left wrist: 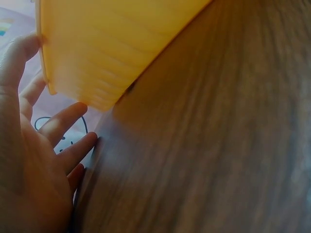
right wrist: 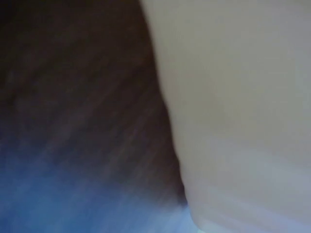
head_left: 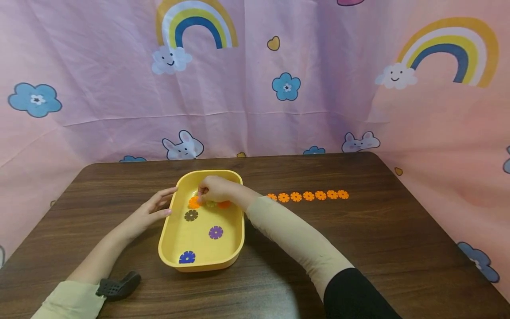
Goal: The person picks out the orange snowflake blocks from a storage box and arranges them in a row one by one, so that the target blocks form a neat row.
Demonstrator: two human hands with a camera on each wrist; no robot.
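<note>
A yellow plastic tray [head_left: 201, 261] stands on the table, with several flower-shaped notched discs inside. My left hand [head_left: 149, 210] touches its left rim with thumb and fingertips, the fingers spread; the left wrist view shows the same hand [left wrist: 46, 150] beside the tray's outer wall [left wrist: 116, 43]. Inside the far end, my right hand [head_left: 217, 188] has curled fingers and pinches the edge of an orange disc [head_left: 194, 203]. Under that hand lie a yellow-green disc [head_left: 211, 204] and another orange one [head_left: 225, 204], both partly hidden. Nearer are brown [head_left: 191, 215], purple [head_left: 216, 232] and blue [head_left: 187, 257] discs.
A row of several orange discs [head_left: 308, 196] runs rightward across the dark wooden table [head_left: 378, 248], its left end hidden by the right sleeve [head_left: 295, 239]. Behind the table hangs a pink patterned cloth [head_left: 247, 88]. Sleeve and blurred table fill the right wrist view.
</note>
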